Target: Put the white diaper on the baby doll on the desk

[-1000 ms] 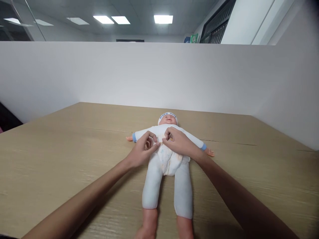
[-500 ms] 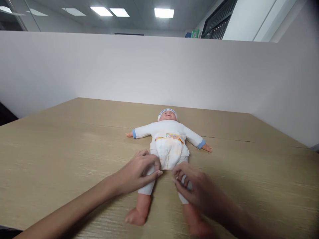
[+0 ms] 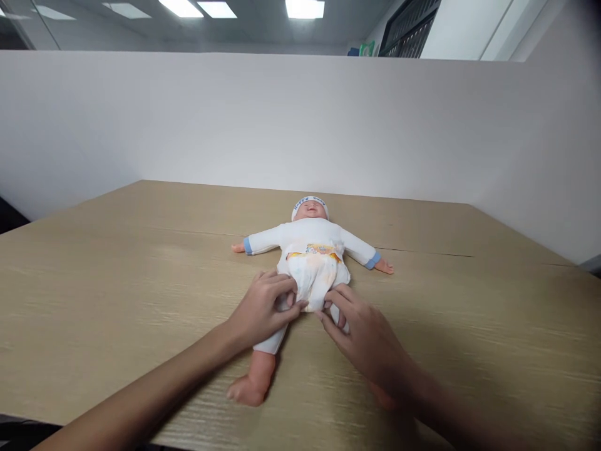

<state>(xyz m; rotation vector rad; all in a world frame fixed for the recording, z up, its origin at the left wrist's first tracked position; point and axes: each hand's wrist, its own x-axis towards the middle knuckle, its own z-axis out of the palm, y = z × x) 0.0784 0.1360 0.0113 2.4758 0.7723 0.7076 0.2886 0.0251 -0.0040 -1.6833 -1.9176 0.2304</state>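
A baby doll [image 3: 310, 229] lies on its back with its arms spread, in a white outfit with blue cuffs and a lettered headband. Around its hips is a white diaper [image 3: 312, 275] with a printed, orange-edged waistband. My left hand [image 3: 270, 305] is closed at the diaper's leg edge on the left, thumb and fingers pinching near the crotch. On the other side my right hand [image 3: 361, 329] pinches the diaper's edge between thumb and forefinger. It covers most of the doll's leg on the right; the leg on the left [image 3: 256, 378] shows a bare foot.
The doll rests on a wood-grain table [image 3: 117, 269] with a seam running across it. A white partition wall [image 3: 263, 119] rises behind the table and along its right side. Ceiling lights [image 3: 305, 9] show above the partition.
My right hand has moved up and inward onto the diaper's edge, its thumb and forefinger closing there. My left thumb has moved closer to the diaper's crotch. The view has tilted slightly.
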